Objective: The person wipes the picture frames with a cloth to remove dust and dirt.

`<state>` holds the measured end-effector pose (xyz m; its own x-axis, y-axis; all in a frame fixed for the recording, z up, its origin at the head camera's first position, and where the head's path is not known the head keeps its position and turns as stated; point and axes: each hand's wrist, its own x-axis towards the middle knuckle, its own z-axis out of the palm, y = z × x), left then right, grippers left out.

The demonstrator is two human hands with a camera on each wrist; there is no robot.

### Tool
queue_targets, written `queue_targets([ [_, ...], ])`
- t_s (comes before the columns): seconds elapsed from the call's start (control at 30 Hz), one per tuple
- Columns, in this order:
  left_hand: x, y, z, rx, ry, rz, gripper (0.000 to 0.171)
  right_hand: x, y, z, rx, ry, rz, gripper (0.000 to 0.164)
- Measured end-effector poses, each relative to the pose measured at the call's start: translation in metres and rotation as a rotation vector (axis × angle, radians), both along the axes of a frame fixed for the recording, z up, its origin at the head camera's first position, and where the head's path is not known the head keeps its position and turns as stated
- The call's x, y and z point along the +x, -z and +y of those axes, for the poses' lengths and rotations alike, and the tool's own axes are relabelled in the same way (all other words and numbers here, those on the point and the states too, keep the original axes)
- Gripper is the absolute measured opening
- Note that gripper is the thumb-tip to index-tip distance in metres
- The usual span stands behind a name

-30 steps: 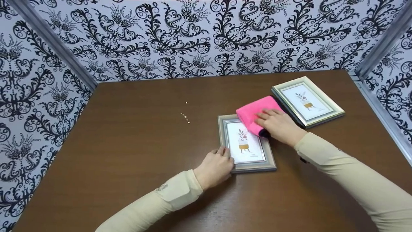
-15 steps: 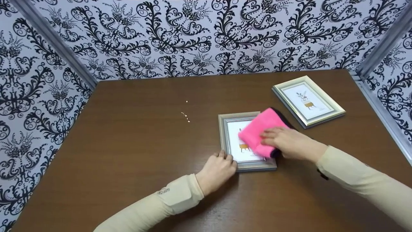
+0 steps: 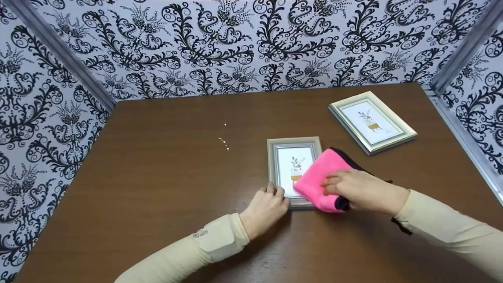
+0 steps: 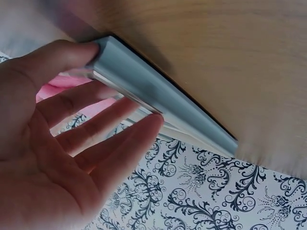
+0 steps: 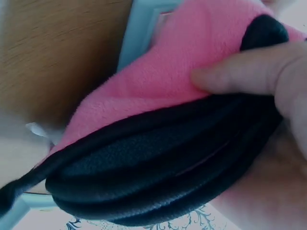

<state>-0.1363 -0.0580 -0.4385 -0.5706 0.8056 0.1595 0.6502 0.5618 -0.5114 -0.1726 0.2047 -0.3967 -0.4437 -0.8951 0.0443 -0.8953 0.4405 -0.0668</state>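
Note:
A picture frame (image 3: 273,163) with a plant print lies near the middle of the table. My left hand (image 3: 265,210) holds it at the lower left corner. In the left wrist view, the thumb is against that corner and the fingertips lie along the frame's side (image 4: 153,88). A folded pink cloth (image 3: 320,179) with black edging covers the frame's lower right part. My right hand (image 3: 361,190) grips the cloth from the right, its fingers on top. The right wrist view shows the thumb pressing the pink side above the black folded edges (image 5: 144,163).
A second picture frame (image 3: 371,120) with a similar print lies at an angle at the back right. Small pale specks (image 3: 224,142) dot the brown table (image 3: 157,177) left of the middle. Patterned walls (image 3: 220,51) stand behind and at both sides.
The right hand has drawn the pink cloth from the frame's upper right down toward its lower right corner, uncovering the upper part. The left hand stays at the lower left corner.

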Motion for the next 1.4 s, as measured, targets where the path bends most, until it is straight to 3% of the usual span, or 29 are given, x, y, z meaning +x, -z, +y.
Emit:
queue_targets([
  [0.17,0.005,0.003,0.004,-0.042,-0.009,0.045,0.011,-0.011,0.015,-0.008,0.022,0.132,0.147,0.042],
  [0.27,0.006,0.005,0.007,-0.037,-0.02,0.047,0.013,-0.021,0.02,-0.014,0.01,0.226,0.171,0.038],
  [0.57,0.004,0.009,0.023,-0.035,-0.042,0.038,0.015,-0.066,0.026,-0.03,0.118,0.551,0.093,0.047],
  [0.83,0.001,0.007,0.036,-0.05,-0.087,0.023,0.018,-0.085,0.022,-0.048,0.053,0.681,0.02,0.046],
  [1.03,0.0,0.008,0.037,-0.068,-0.093,0.021,0.019,-0.083,0.022,-0.067,0.035,0.718,-0.016,0.037],
  [1.2,0.0,0.007,0.035,-0.05,-0.115,0.032,0.017,-0.078,0.02,-0.09,0.013,0.701,-0.047,0.024],
  [1.3,0.0,0.007,0.033,-0.004,-0.12,0.042,0.015,-0.076,0.018,-0.1,-0.025,0.63,-0.111,0.02],
  [1.4,0.001,0.008,0.033,0.027,-0.122,0.053,0.013,-0.074,0.018,-0.105,-0.086,0.495,-0.175,0.026],
])
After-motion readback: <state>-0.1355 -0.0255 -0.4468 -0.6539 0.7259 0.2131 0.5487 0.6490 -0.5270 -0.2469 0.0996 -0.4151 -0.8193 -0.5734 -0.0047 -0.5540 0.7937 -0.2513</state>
